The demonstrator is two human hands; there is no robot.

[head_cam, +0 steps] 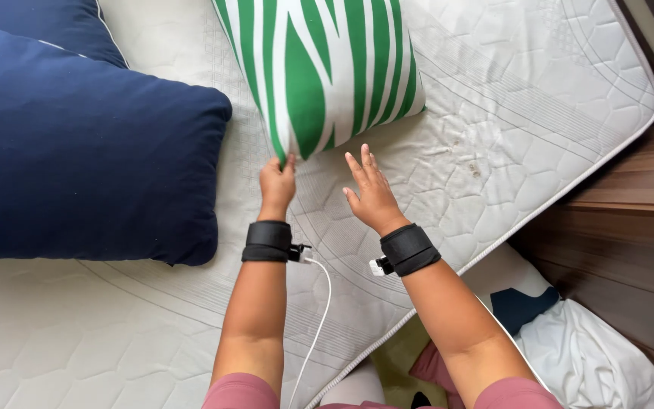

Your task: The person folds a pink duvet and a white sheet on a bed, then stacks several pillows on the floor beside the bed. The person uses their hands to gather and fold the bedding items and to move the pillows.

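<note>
Head view: I see the left hand point(277, 184) pinching the bottom corner of a green-and-white striped cushion point(327, 68), fingers closed on the fabric right at the tip. The right hand point(371, 193) is spread, palm down, fingers fanned, hovering just below the cushion's lower edge; can't tell if the fingertips touch it. The cushion lies on a bare white quilted mattress point(524, 113), directly ahead of both hands, its body running up and away out of frame. A large navy pillow point(77, 151) sits to the left of the left hand, near but apart from the cushion. Both wrists carry black bands point(268, 241), and a white cable point(318, 318) runs from the left one down along the forearm. Wooden floor point(630, 227) shows past the mattress corner on the right, with white cloth point(592, 356) bunched below it.
</note>
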